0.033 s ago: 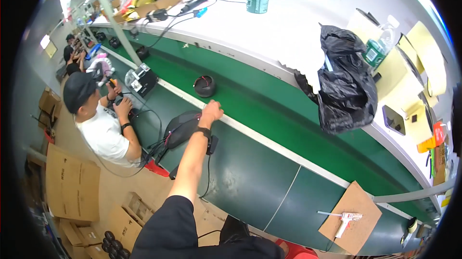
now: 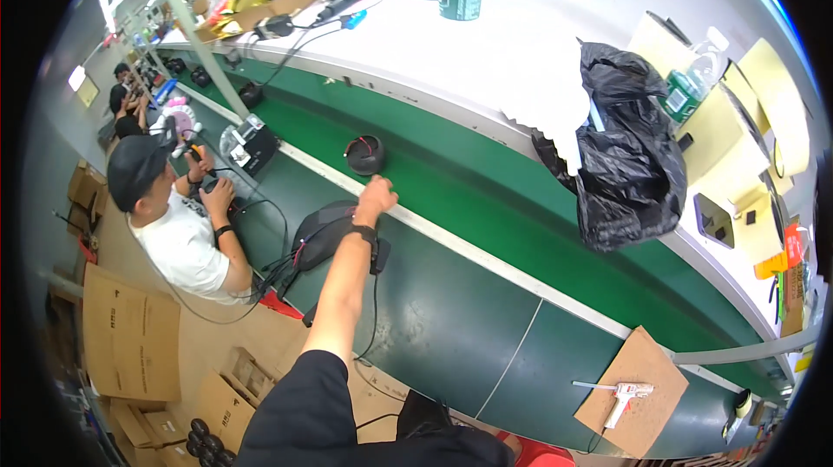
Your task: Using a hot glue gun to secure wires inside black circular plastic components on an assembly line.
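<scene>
My left hand [image 2: 376,197] reaches out over the pale rail between the dark green bench top and the bright green belt. Its fingers are curled in, and what they hold, if anything, is hidden. Just beyond them, on the belt, sits a round black part [image 2: 364,156] with a red wire. A dark, rounded, bag-like piece [image 2: 323,233] with thin wires lies beside my wrist on the bench. Close to my wristband is a small black box [image 2: 380,256] with a cable hanging down. My right hand is out of view.
A co-worker [image 2: 186,246] sits at the left, handling a tool. A glue gun [image 2: 626,398] lies on a brown board [image 2: 668,411] at the lower right. A black plastic bag [image 2: 629,155] hangs over the white shelf's edge. Cardboard boxes [image 2: 134,333] stand on the floor.
My left hand has shifted slightly up toward the round black part. The whole view has moved a little, and the co-worker appears farther left.
</scene>
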Tool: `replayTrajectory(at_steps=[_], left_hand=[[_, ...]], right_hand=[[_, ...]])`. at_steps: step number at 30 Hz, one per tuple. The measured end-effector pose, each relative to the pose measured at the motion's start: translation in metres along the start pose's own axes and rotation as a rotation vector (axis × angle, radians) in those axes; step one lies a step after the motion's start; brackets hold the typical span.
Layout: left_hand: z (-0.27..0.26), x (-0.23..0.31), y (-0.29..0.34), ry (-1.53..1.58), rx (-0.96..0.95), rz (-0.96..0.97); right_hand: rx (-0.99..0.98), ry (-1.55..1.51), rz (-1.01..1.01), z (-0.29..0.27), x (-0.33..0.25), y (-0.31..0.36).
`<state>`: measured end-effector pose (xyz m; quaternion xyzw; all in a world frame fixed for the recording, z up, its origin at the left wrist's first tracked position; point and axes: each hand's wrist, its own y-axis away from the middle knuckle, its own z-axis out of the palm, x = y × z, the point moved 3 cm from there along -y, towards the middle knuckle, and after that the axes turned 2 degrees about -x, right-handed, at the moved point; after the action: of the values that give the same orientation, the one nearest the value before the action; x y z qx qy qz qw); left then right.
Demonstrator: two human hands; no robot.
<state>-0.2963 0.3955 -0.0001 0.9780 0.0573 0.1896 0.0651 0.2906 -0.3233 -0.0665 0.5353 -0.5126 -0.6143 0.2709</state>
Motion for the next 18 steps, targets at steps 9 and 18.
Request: replayTrajectory(at_steps=[9, 18], left_hand=[[0.015, -0.010, -0.089, -0.001, 0.040, -0.101], [0.013, 0.010, -0.065, 0.003, 0.182, 0.034]], right_hand=[[-0.027, -0.056, -0.296, -0.050, 0.073, 0.007], [0.192, -0.102, -0.152, -0.046, 0.005, 0.000]])
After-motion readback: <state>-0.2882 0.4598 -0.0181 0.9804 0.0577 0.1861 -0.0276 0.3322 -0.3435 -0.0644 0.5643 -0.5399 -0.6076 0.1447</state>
